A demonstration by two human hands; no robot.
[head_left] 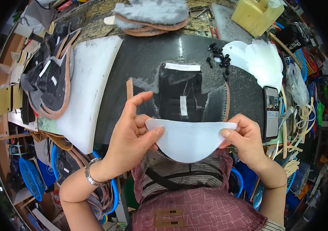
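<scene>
A white half-moon stiffener piece (191,140) is stretched between my hands, its straight edge up and its curve toward me. My left hand (131,134) pinches one corner between thumb and bent fingers, while its index finger points upward. At the opposite corner, my right hand (246,140) grips with thumb and fingers. Just beyond lies a black shoe upper (181,86), flat on a dark slab (125,57). It has grey fuzzy patches, brown toothed edging and two white strips. The white piece covers its near end.
A white board (89,84) and several stacked uppers (48,82) lie left. Fleecy grey pieces (152,17) are at the back. To the right are white cut pieces (262,63), black scraps (221,57), a phone (271,111) and a yellow container (254,17). Blue baskets (31,177) stand below.
</scene>
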